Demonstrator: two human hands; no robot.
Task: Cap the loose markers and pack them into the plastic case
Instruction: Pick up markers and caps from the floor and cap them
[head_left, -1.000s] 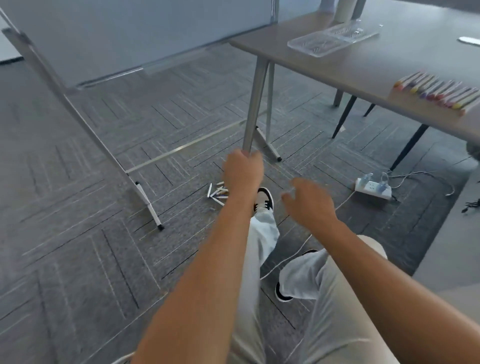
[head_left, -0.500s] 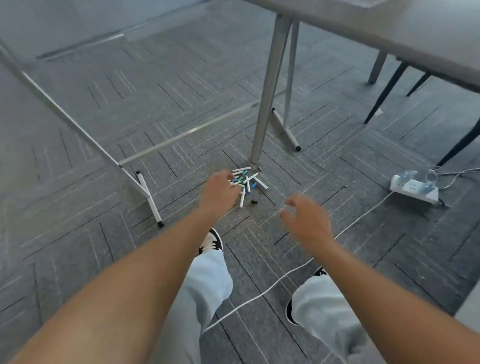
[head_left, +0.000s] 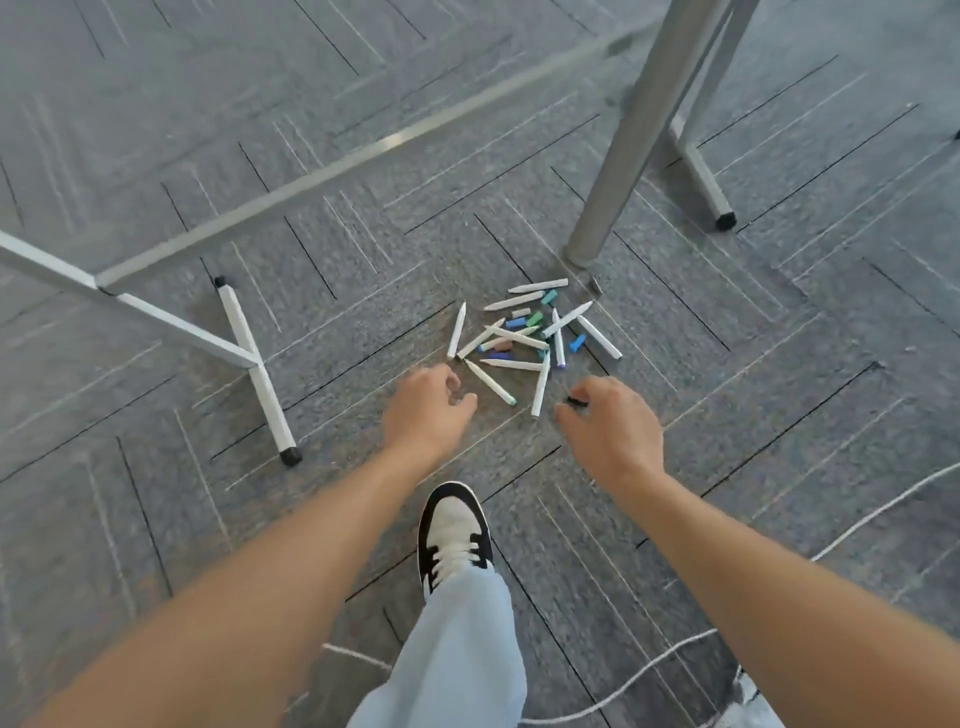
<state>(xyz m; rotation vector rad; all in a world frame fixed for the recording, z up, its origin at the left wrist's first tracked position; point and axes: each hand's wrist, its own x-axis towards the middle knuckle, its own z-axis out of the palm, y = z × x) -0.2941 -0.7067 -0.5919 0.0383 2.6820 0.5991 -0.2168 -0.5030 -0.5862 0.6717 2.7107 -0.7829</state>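
Several white uncapped markers lie in a loose pile on the grey carpet, with several loose caps in blue, green and brown mixed among them. My left hand hovers just left of the pile's near edge, fingers loosely curled and holding nothing. At the pile's near right is my right hand, its fingertips beside a small black cap on the floor; I cannot tell if they touch it. The plastic case is out of view.
A grey table leg stands right behind the pile. A white metal stand frame spreads over the floor at left. A white cable runs across the carpet at lower right. My shoe is planted just below the hands.
My view has tilted down and come closer to the floor. Both hands have dropped to the near edge of the marker pile. The table top has left the view.
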